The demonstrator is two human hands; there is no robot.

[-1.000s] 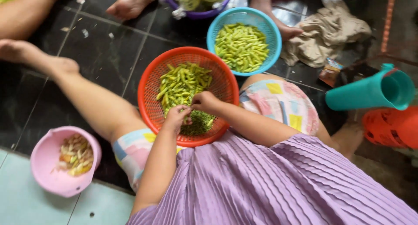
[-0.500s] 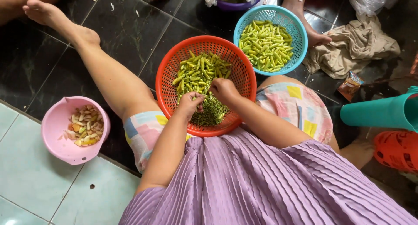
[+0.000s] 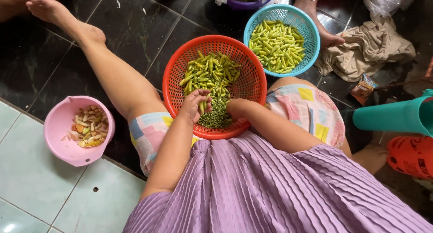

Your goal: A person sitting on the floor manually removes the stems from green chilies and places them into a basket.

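The big red basket [image 3: 180, 66] sits between the person's knees, the left hand [image 3: 195, 104] pinches a green chili [image 3: 201, 107] at its six o'clock, the right hand [image 3: 236, 109] looks curled shut, and leaning might tip it.

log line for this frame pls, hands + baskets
left hand: pinching green chilies | right hand: in stem pile | orange basket: on lap | blue basket: destemmed chilies
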